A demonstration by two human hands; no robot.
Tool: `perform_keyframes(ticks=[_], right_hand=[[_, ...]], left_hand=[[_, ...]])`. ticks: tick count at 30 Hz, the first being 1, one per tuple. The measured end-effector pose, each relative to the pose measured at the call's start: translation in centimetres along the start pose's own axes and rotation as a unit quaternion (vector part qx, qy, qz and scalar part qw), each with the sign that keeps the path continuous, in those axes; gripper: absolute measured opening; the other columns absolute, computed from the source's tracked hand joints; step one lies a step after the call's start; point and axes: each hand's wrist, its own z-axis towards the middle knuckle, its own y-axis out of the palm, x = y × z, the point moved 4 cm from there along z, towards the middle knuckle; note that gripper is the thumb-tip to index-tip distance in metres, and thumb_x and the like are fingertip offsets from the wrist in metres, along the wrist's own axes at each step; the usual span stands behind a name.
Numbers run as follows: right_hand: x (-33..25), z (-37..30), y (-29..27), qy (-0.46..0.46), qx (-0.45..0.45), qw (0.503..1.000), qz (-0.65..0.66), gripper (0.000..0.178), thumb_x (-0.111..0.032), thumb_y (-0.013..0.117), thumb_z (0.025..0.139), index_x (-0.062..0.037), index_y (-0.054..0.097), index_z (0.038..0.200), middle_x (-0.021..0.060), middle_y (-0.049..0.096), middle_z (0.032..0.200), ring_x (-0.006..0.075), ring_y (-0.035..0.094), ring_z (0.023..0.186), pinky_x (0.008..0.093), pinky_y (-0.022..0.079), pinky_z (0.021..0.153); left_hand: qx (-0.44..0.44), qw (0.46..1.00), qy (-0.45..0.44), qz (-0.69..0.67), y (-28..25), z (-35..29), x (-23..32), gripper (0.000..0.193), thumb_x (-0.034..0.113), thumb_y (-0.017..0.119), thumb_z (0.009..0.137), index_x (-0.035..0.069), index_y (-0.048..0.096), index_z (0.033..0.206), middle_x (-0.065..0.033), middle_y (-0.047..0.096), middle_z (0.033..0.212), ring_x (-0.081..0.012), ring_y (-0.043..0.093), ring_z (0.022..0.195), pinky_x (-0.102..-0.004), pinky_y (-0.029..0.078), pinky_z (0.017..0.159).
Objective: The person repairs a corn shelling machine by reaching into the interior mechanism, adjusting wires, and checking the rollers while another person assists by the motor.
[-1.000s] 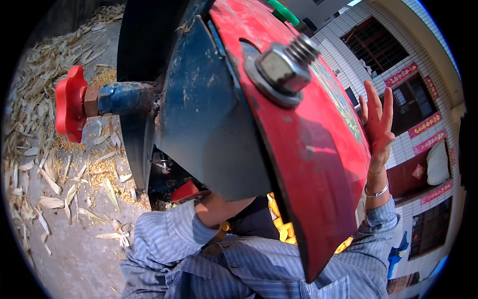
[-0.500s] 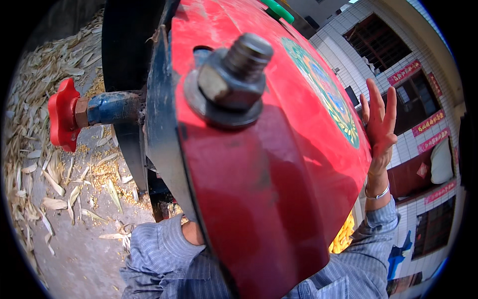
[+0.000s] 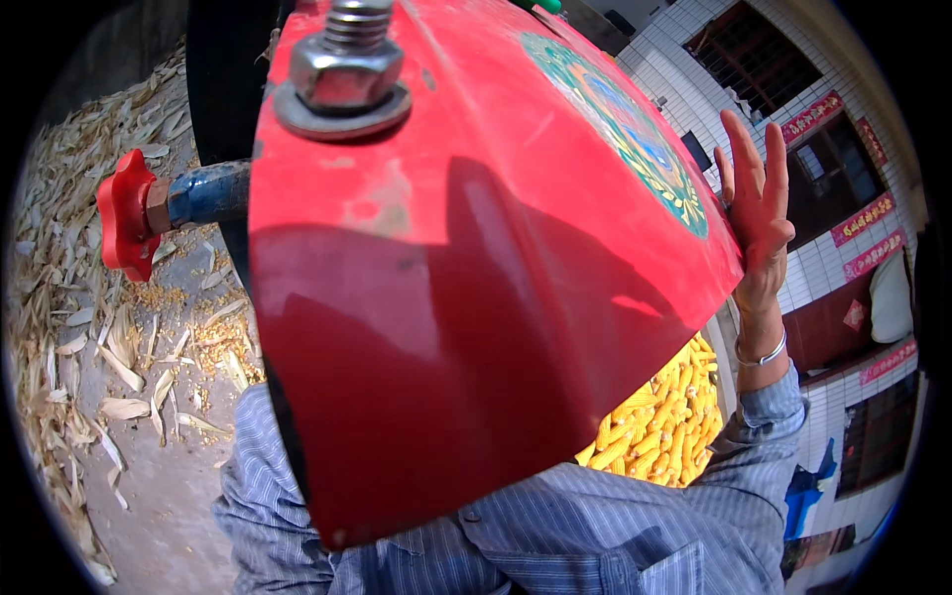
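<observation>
A large red metal machine hood [image 3: 446, 278] with a round green-and-blue emblem [image 3: 615, 129] fills the middle. At its upper left stands a thick bolt with a nut and washer [image 3: 345, 74]. My right hand [image 3: 762, 223] is raised at the hood's right edge, fingers spread and pointing up, with nothing visible in them. The palm side lies against or very close to the edge; I cannot tell which. A silver bracelet [image 3: 764, 349] circles that wrist. My left hand is hidden behind the hood; only the striped left sleeve [image 3: 256, 476] shows. Yellow corn cobs [image 3: 659, 426] lie heaped below the hood's right edge.
A red star-shaped knob [image 3: 129, 215] on a blue shaft [image 3: 208, 193] sticks out at the left. Dry husks [image 3: 69, 228] and loose kernels [image 3: 213, 342] cover much of the concrete floor [image 3: 169, 516]. A white-tiled building [image 3: 694, 89] stands at the right.
The hood and bolt have shifted up and left in view, and more corn cobs show. The left wrist has gone out of sight. My right hand stays at the hood's edge, fingers still spread.
</observation>
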Motion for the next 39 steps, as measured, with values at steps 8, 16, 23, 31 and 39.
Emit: perform_keyframes(ticks=[8,16,23,31,39], right_hand=[[0.2,0.0,0.1,-0.003,-0.007,1.000,0.007,0.089,-0.073,0.032,0.072,-0.0158,0.015,0.139,0.0183,0.025,0.138,0.0318,0.018,0.131,0.0501,0.007,0.106],[-0.1,0.0,-0.1,-0.006,-0.012,1.000,-0.001,0.088,-0.071,0.033,0.073,-0.0154,0.015,0.138,0.0182,0.026,0.138,0.0316,0.020,0.130,0.0498,0.007,0.106],[0.1,-0.1,0.0,-0.009,-0.007,1.000,0.015,0.088,-0.071,0.033,0.073,-0.0149,0.013,0.139,0.0179,0.025,0.139,0.0319,0.020,0.130,0.0489,0.009,0.106],[0.3,-0.2,-0.4,-0.022,0.009,0.999,0.044,0.089,-0.073,0.032,0.072,-0.0162,0.016,0.138,0.0163,0.027,0.138,0.0309,0.021,0.130,0.0509,0.009,0.105],[3.2,-3.4,-3.6,-0.077,0.227,0.939,0.248,0.076,-0.068,0.030,0.078,-0.0125,0.034,0.130,0.0163,0.043,0.125,0.0304,0.039,0.119,0.0505,0.024,0.101]], left_hand=[[-0.016,0.999,0.021,0.041,-0.3,-0.5,0.1,0.021,0.019,0.059,0.074,0.008,0.058,0.092,-0.0104,0.059,0.081,-0.0262,0.058,0.073,-0.0380,0.045,0.063],[-0.021,0.997,0.034,0.070,-0.7,-0.8,0.4,0.025,0.015,0.059,0.072,0.009,0.057,0.097,-0.0098,0.058,0.086,-0.0257,0.058,0.078,-0.0374,0.046,0.066],[-0.031,0.991,0.048,0.121,-0.8,-1.0,0.5,0.029,0.012,0.059,0.071,0.009,0.057,0.101,-0.0092,0.058,0.091,-0.0252,0.058,0.082,-0.0368,0.046,0.068],[-0.047,0.975,0.082,0.203,-0.2,-1.3,1.0,0.035,0.008,0.059,0.070,0.010,0.056,0.105,-0.0086,0.058,0.096,-0.0247,0.057,0.086,-0.0362,0.047,0.071],[-0.056,0.990,0.011,0.131,-1.1,-1.3,0.7,0.028,0.009,0.057,0.070,0.011,0.059,0.098,-0.0060,0.059,0.088,-0.0228,0.059,0.079,-0.0337,0.047,0.067]])
